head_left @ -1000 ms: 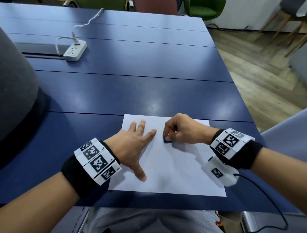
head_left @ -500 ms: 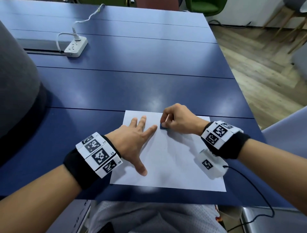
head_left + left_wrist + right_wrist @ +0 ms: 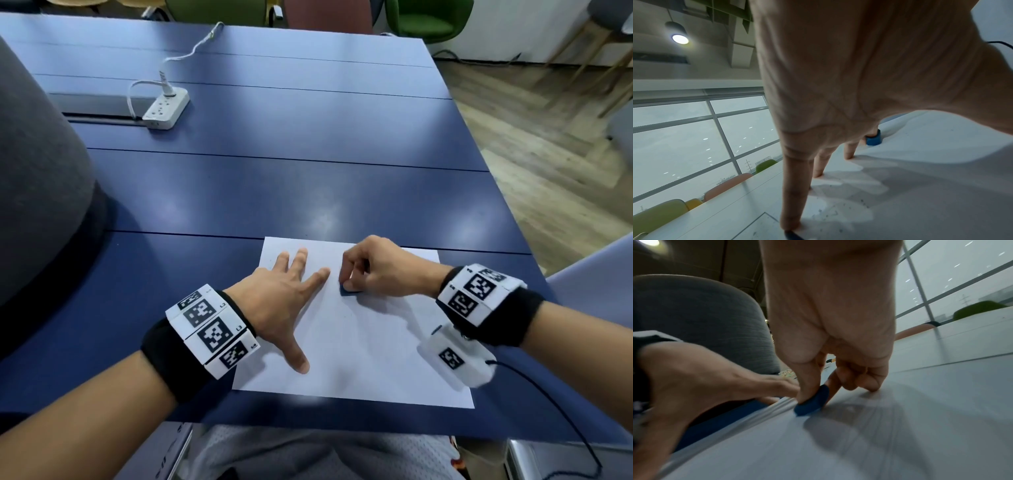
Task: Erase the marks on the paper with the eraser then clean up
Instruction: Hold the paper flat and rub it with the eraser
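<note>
Left hand [image 3: 274, 301] lies flat, fingers [image 3: 298, 263] spread wide, pressing the white paper [image 3: 370, 349] onto the blue worktop [image 3: 274, 178]; right hand [image 3: 380, 267] pinches the small blue eraser [image 3: 349, 290] between thumb and curled fingers [image 3: 809, 382], its lower edge touching the paper's upper middle, just beside the left index fingertip; fine dark specks lie scattered on the sheet.

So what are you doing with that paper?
A person is rubbing out marks on a white sheet of paper that lies on a blue table. The right hand pinches a small blue eraser and presses it on the paper. The left hand lies flat with spread fingers, holding the sheet down. Little dark crumbs from the rubbing lie scattered on the paper, so the cleaning up is not yet done.
</note>
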The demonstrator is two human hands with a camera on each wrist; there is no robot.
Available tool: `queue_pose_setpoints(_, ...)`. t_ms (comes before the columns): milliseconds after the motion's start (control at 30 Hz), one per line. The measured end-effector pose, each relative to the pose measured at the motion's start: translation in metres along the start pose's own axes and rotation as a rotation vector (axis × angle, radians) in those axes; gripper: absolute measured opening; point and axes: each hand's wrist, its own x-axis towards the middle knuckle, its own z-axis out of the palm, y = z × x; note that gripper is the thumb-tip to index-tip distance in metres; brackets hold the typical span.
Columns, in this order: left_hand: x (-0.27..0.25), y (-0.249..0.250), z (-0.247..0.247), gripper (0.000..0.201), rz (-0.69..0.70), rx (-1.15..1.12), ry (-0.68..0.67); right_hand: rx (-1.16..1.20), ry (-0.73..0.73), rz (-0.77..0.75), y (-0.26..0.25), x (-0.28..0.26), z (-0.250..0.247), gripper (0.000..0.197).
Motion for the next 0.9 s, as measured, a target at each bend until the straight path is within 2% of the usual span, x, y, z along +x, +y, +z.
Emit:
queue_pose_setpoints(33,0.000,0.001,0.000,0.148,0.001,0.002,-0.003,-0.018,0.001,0.005,-0.001,0.005,-0.004,0.010)
queue_pose_setpoints(133,-0.001,0.001,-0.001,0.147,0.002,0.014,-0.002,-0.002,0.154,0.033,0.000,0.026,-0.017,0.006)
queue_pose_setpoints(200,0.000,0.000,-0.001,0.147,0.005,0.014,0.000,0.044,0.205,0.028,0.002,0.027,-0.015,0.007)
queue_pose_setpoints(367,0.000,0.001,0.000,0.147,0.000,0.016,-0.008,0.015,0.062,-0.017,0.007,0.005,-0.003,0.013)
queue_pose_setpoints(467,0.000,0.001,-0.001,0.147,0.003,0.027,-0.013,-0.007,0.161,0.010,0.008,0.020,-0.015,0.012)
queue_pose_setpoints(567,-0.001,0.001,-0.001,0.147,0.001,0.023,-0.015,0.077,0.260,0.031,0.013,0.023,-0.014,0.010)
queue_pose_setpoints(733,-0.002,0.002,-0.001,0.147,0.001,0.019,-0.020,0.043,0.119,0.003,0.013,-0.004,-0.001,0.008)
queue_pose_setpoints(900,-0.002,0.002,-0.002,0.146,0.002,0.026,-0.020,0.046,0.269,0.049,0.017,0.008,-0.008,0.005)
